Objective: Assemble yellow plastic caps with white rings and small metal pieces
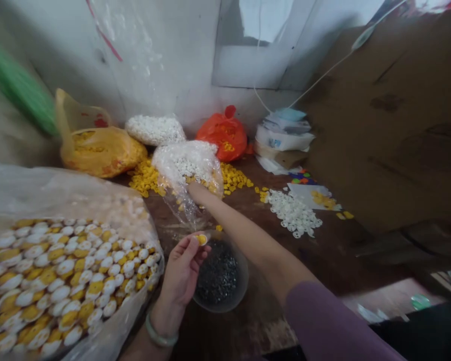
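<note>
Between thumb and fingers, my left hand (184, 268) pinches a small white-and-yellow plastic piece (201, 239) above the rim of a round bowl (244, 281). Small dark shiny parts (220, 273) fill the bowl. A pale bangle circles my left wrist. My right arm reaches forward across the table, and my right hand (196, 193) is at the clear plastic bag (206, 160) of small white pieces. Its fingers are hidden by the bag and blurred. Loose yellow pieces (145, 175) lie around that bag.
A large clear bag (128, 210) of white-and-yellow pieces fills the left. Behind stand a yellow bag (108, 155), a white-filled bag (156, 129), a red bag (221, 133) and stacked papers (283, 135). White discs (295, 213) lie right, near a big brown cardboard sheet (391, 125).
</note>
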Tool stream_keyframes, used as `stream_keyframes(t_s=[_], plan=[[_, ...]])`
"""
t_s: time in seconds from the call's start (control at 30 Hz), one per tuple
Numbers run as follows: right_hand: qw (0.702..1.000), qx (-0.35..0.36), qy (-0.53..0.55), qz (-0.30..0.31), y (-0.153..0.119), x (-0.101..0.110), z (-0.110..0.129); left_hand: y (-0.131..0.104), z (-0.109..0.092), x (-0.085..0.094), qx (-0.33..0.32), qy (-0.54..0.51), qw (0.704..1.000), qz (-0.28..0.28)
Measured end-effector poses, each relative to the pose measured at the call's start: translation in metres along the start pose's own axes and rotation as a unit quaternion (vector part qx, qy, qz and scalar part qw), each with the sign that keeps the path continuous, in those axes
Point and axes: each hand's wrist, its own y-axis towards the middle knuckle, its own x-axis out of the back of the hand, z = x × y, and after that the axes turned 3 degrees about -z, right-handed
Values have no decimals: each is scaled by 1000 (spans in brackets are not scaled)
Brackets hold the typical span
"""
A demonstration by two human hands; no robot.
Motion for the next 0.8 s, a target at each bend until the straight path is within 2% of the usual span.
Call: stream_keyframes(t_s=[0.1,0.27,0.4,0.47,0.53,0.6,0.7,0.8], plan=[[999,-13,40,-20,-3,-5,-10,0,1,0,1,-7,1000,8],[982,-9,145,-120,-29,12,-12,1,0,2,-15,-31,999,3],[953,55,265,-133,-88,19,-2,0,-3,2,-23,-45,999,-7],[910,129,371,-135,-123,17,3,-2,-4,1,-21,-45,999,-4],[881,176,411,-152,-152,13,7,-3,-3,-1,-15,-39,999,-5],[884,193,380,-191,-172,8,7,-3,-2,-2,-6,-27,1000,-9],[889,233,309,-244,-187,4,6,-1,-2,3,14,-4,1000,-5],[892,257,267,-260,-201,3,12,-7,-4,12,23,30,999,-2]])
